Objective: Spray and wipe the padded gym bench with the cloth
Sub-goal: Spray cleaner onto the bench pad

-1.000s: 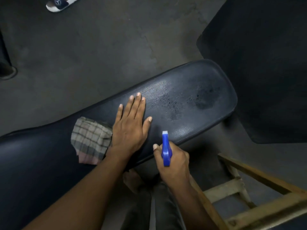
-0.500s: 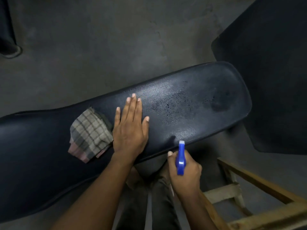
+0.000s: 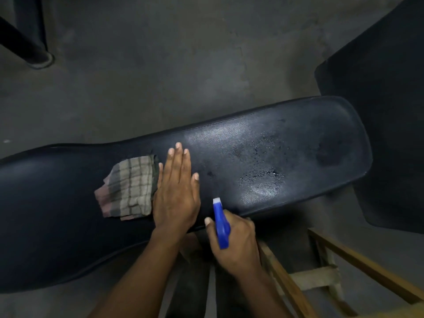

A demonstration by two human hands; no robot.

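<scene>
Spray bottle [image 3: 221, 223] body hidden inside right hand [image 3: 234, 244].

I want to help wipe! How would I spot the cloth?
Find the long dark padded bench across the middle. A flat left hand rests on it, and the cloth lies just beside that hand. It is the only checked, crumpled thing there.

The counter [image 3: 286, 143] has grained, glossy black vinyl beaded with droplets; the checked cloth [image 3: 129, 188] looks woven, the sprayer [image 3: 220, 222] smooth blue plastic.
</scene>
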